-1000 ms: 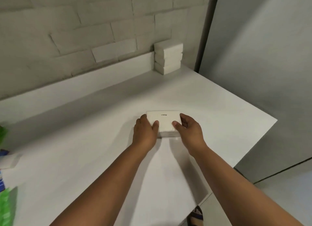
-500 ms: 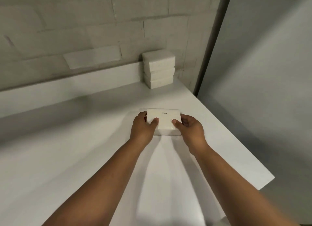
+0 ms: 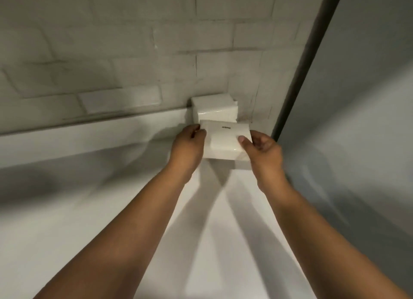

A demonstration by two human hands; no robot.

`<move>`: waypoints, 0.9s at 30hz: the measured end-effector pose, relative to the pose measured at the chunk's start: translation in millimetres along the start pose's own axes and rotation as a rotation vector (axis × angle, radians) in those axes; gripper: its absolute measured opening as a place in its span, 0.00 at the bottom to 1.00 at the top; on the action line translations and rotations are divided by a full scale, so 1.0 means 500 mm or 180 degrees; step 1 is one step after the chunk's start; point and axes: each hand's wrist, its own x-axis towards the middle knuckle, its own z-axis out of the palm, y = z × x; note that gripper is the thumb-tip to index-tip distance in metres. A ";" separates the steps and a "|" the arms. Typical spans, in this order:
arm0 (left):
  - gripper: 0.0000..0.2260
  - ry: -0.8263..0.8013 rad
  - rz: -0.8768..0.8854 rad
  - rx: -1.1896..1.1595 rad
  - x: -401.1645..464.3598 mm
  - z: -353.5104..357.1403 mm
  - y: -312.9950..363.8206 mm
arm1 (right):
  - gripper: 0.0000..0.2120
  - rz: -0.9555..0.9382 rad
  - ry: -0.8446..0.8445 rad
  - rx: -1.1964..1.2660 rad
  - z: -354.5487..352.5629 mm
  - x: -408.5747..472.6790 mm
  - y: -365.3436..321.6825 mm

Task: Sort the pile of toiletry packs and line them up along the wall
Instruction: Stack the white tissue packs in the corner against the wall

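A white tissue pack (image 3: 224,140) with small dark print on top is held between both hands above the white table (image 3: 89,220). My left hand (image 3: 188,145) grips its left end and my right hand (image 3: 261,151) grips its right end, thumb on top. Just behind it, a stack of white packs (image 3: 214,108) stands against the brick wall (image 3: 134,52) in the table's far right corner. The held pack hides the lower part of that stack.
A low white ledge (image 3: 89,133) runs along the foot of the brick wall. A dark vertical strip (image 3: 301,75) and a grey panel (image 3: 368,97) bound the table on the right, close to my right hand.
Both hands have carried the pack forward from the middle of the table to just in front of the stack in the corner. The view has moved closer to the wall.
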 end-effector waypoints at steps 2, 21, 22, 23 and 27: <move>0.08 0.0008 0.0107 0.0016 0.042 -0.004 0.035 | 0.08 -0.0238 -0.0026 -0.0152 0.009 0.052 -0.030; 0.06 0.0009 -0.0220 -0.0627 0.264 -0.005 0.070 | 0.12 -0.0407 -0.0197 -0.0704 0.101 0.306 -0.053; 0.07 0.0015 -0.0236 -0.0638 0.266 -0.005 0.066 | 0.11 -0.0432 -0.0216 -0.0730 0.103 0.308 -0.052; 0.07 0.0023 -0.0241 -0.0653 0.269 -0.004 0.062 | 0.10 -0.0464 -0.0228 -0.0774 0.105 0.310 -0.053; 0.07 0.0020 -0.0229 -0.0730 0.273 -0.001 0.056 | 0.11 -0.0468 -0.0294 -0.0840 0.110 0.317 -0.052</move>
